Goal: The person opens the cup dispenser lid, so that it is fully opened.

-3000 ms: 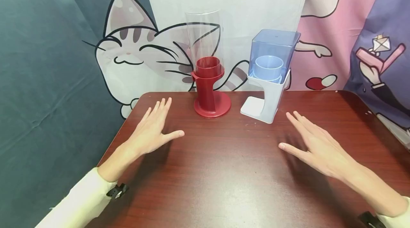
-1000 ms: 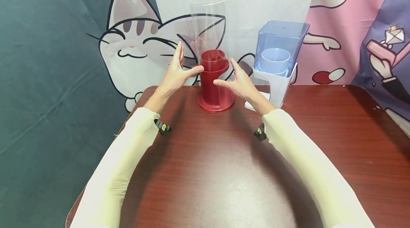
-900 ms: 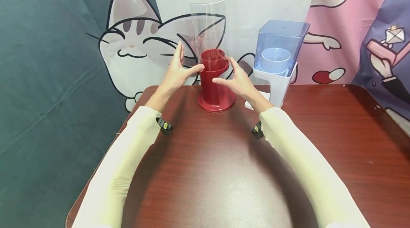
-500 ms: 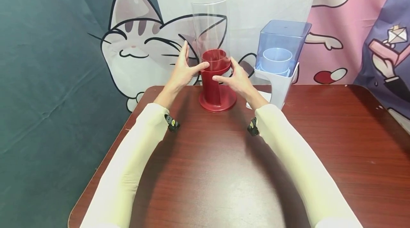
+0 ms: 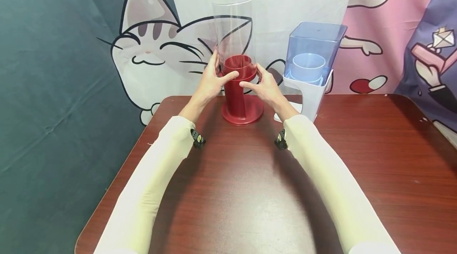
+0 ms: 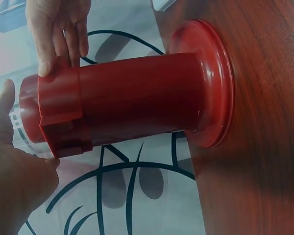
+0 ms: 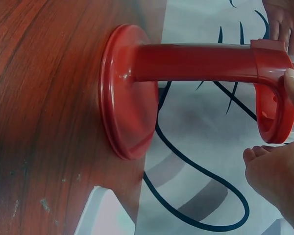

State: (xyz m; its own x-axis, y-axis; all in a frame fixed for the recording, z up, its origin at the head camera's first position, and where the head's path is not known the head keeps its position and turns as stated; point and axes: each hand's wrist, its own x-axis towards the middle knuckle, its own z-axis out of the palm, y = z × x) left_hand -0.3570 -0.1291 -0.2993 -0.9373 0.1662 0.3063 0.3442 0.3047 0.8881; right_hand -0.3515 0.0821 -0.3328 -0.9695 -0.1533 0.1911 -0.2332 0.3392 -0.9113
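A red dispenser (image 5: 235,101) stands upright near the table's back edge, with a round base and a collar on top. Out of the collar rises a clear tube (image 5: 233,27). My left hand (image 5: 210,82) curls round the left side at collar height, its thumb across the front. From the right, my right hand (image 5: 267,88) grips the collar, thumb at the front. In the left wrist view both hands flank the collar (image 6: 61,100). The right wrist view shows the right thumb on the collar and the other fingers bent close beneath the ring. Fingers behind the tube are partly hidden.
Just right of the right hand stands a white stand (image 5: 312,95) with a blue see-through box (image 5: 317,41) on it. The brown table (image 5: 232,190) has a rounded edge at the left. A printed cat curtain (image 5: 153,83) hangs directly behind the table.
Both hands, first spread apart over the table, have come in to the red dispenser. In the last half second the left hand has moved right onto it. The dispenser still stands in place.
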